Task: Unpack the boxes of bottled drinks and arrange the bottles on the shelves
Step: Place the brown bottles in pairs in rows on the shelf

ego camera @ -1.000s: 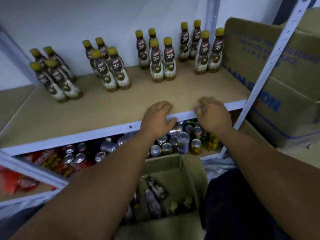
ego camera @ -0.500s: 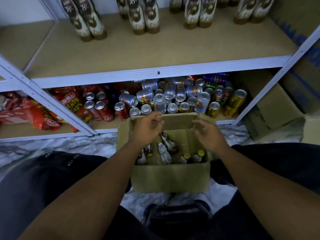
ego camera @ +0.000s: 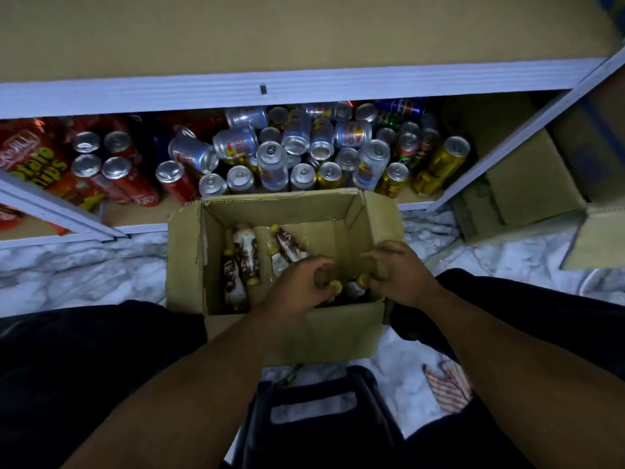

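Observation:
An open cardboard box (ego camera: 280, 198) stands on the floor between my knees. Inside it, brown-and-white drink bottles with yellow caps (ego camera: 245, 253) lie loose at the left and middle. Two upright bottles (ego camera: 355, 288) stand in the near right corner. My left hand (ego camera: 299, 287) is inside the box, fingers curled around the top of the yellow-capped bottle (ego camera: 336, 285). My right hand (ego camera: 400, 275) is beside it, fingers bent over the neighbouring bottle top; its grip is hidden. The tan shelf board (ego camera: 304, 35) fills the top of the view.
The lower shelf holds several drink cans (ego camera: 270, 164), some toppled, and red snack bags (ego camera: 33, 160) at the left. Cardboard boxes (ego camera: 527, 184) sit at the right by a slanted shelf post (ego camera: 507, 147). The floor (ego camera: 84, 272) is marble. A dark bag (ego camera: 314, 411) lies near me.
My view dropped from the bottle shelf to the box on the floor. Both hands left the shelf edge, came down over the box and reached into its near right corner.

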The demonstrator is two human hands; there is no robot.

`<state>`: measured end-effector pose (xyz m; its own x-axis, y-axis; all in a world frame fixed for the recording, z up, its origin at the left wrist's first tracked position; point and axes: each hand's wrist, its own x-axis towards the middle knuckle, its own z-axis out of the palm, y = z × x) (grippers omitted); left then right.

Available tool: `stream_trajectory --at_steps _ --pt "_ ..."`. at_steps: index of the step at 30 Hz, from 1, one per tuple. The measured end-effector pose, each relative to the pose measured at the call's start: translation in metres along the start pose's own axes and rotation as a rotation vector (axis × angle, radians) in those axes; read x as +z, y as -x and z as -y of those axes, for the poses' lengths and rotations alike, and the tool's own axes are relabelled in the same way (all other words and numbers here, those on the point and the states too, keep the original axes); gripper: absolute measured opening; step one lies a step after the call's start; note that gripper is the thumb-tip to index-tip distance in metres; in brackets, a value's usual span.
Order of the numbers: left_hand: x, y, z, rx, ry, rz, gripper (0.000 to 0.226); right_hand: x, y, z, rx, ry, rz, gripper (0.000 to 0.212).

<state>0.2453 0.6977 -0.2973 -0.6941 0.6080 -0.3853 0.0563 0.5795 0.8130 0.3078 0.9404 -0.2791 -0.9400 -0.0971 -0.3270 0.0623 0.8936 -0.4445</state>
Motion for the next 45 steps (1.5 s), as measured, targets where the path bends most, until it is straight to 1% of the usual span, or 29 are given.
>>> stream_trajectory --at_steps 3,5,10,13,15,18,21,23,26,28,34,38,40,42,45 --pt "0.01 -0.009 0.008 -0.012 -0.015 0.021 0.057 0.011 -0.001 -0.014 0.013 0.032 -0.059 0.056" --pt "0.016 -0.013 0.013 -0.026 -0.02 0.034 0.061 0.018 -0.001 -0.019 -0.038 0.044 -0.099 0.054" --pt "0.026 -0.016 0.02 -0.049 -0.015 0.031 0.06 0.034 0.002 -0.028 -0.051 -0.011 -0.087 0.063" --pt "0.03 -0.017 0.022 -0.055 -0.026 0.025 0.059 0.039 0.002 -0.028 -0.052 0.038 -0.094 0.057" --pt "0.032 -0.019 0.024 -0.061 -0.039 0.03 0.056 0.044 0.0 -0.031 -0.036 0.073 -0.076 0.056" --pt "0.034 -0.021 0.027 -0.056 -0.076 0.038 0.047 0.05 -0.001 -0.035 -0.017 0.088 -0.101 0.054" --pt "0.032 -0.021 0.028 -0.027 -0.049 0.005 0.034 0.047 -0.004 -0.028 -0.008 0.014 -0.237 0.049" --pt "0.03 -0.019 0.028 -0.022 -0.009 -0.04 0.029 0.043 -0.006 -0.024 -0.022 0.005 -0.313 0.049" --pt "0.028 -0.019 0.032 -0.045 -0.002 -0.073 0.03 0.044 -0.004 -0.028 -0.058 0.099 -0.309 0.056" --pt "0.028 -0.02 0.034 -0.049 -0.002 -0.086 0.034 0.048 -0.003 -0.03 -0.067 0.126 -0.274 0.059" --pt "0.022 -0.021 0.037 -0.055 0.032 -0.128 0.032 0.046 -0.007 -0.023 -0.025 0.169 -0.329 0.047" --pt "0.011 -0.022 0.041 -0.074 0.079 -0.201 0.033 0.042 -0.022 -0.011 -0.06 0.06 -0.366 0.049" --pt "0.004 -0.023 0.04 -0.086 0.134 -0.232 0.029 0.038 -0.033 0.002 -0.002 -0.097 -0.333 0.053" --pt "-0.005 -0.025 0.039 -0.092 0.182 -0.264 0.027 0.036 -0.043 0.011 0.042 -0.245 -0.34 0.054" --pt "-0.021 -0.032 0.037 -0.06 0.235 -0.319 0.016 0.037 -0.058 0.018 0.071 -0.312 -0.376 0.053"
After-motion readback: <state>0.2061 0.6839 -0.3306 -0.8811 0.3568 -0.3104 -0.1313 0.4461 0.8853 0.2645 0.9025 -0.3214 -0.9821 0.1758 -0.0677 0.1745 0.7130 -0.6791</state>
